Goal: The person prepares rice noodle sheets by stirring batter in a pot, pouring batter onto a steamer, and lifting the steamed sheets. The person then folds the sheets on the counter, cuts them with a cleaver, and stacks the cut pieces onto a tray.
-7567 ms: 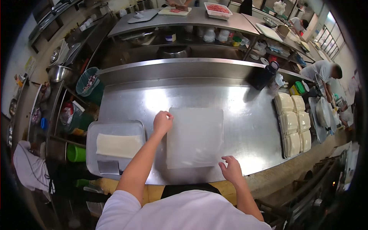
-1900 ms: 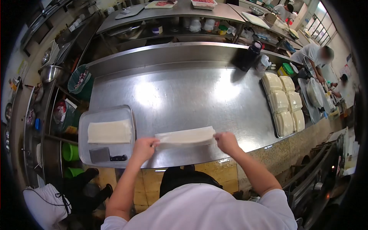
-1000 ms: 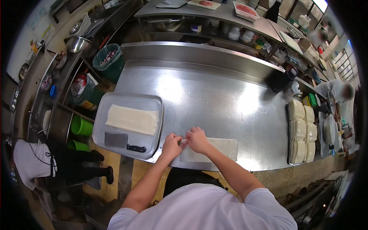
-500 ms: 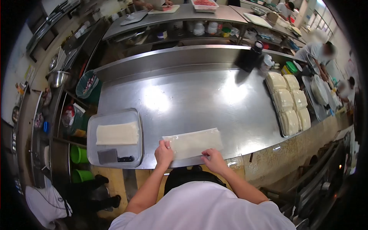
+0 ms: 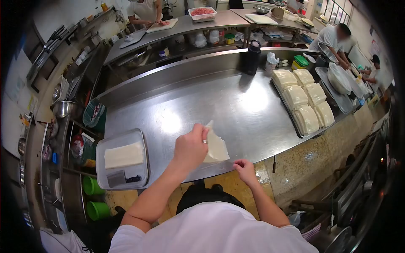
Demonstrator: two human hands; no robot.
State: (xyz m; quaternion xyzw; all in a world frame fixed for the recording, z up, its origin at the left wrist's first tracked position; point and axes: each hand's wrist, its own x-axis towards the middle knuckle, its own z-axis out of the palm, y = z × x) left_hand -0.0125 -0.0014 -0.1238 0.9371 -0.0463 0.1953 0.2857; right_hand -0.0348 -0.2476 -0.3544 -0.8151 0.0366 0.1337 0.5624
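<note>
My left hand [image 5: 190, 147] is closed on the upper left part of a pale, thin dough sheet [image 5: 216, 148] and holds it up off the steel table [image 5: 185, 101]. The sheet hangs folded beside my fingers, and my hand hides part of it. At the table's front edge, my right hand [image 5: 245, 170] is just right of the sheet's lower corner, apart from it. Its fingers are loosely bent with a small gap to the thumb, and nothing shows between them. Another pale rectangular sheet [image 5: 124, 155] lies in a clear tray [image 5: 144, 145] at the left, above a cleaver [image 5: 117, 178] with a dark handle.
A dark tray [image 5: 302, 135] of several plastic-wrapped pale blocks stands at the right. Behind it are a black bottle [image 5: 252, 58] and a green-lidded tub [image 5: 300, 61]. A raised steel ledge [image 5: 177, 71] borders the back. Other people work at the far counters.
My left hand has lifted the dough sheet off the table, and the sheet now hangs folded. My right hand has moved right, away from the sheet. The view has shifted.
</note>
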